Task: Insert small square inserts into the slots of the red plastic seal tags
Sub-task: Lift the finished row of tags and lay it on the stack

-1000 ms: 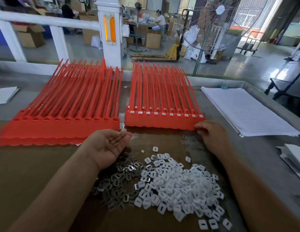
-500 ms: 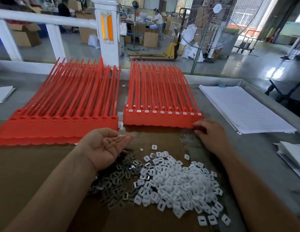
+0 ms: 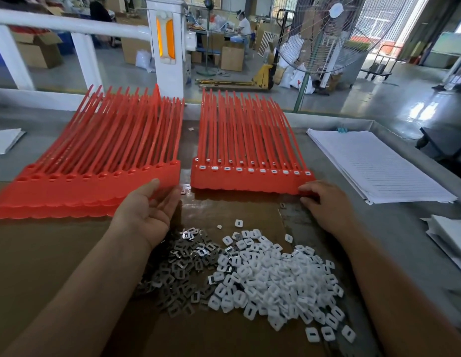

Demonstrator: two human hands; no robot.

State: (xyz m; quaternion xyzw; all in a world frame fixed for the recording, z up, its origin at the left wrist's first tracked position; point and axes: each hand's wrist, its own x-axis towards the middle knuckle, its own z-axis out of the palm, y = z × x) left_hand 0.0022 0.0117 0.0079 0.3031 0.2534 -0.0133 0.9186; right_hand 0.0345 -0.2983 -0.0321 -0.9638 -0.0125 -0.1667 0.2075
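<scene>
To steady it, the right hand [image 3: 327, 204] pinches a corner of the filled stack of red plastic seal tags [image 3: 250, 180]; the left hand [image 3: 147, 210], open and empty, meets the unfilled stack [image 3: 69, 186], white square inserts [image 3: 270, 276] heaped nearby.

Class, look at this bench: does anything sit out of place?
Yes: strays. One small white piece lies far back between the two red tag stacks, and one grey insert lies apart from its heap, beside the right hand.

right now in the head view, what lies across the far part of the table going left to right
white sheet, left batch of red seal tags, right batch of red seal tags, stack of lined paper
</scene>
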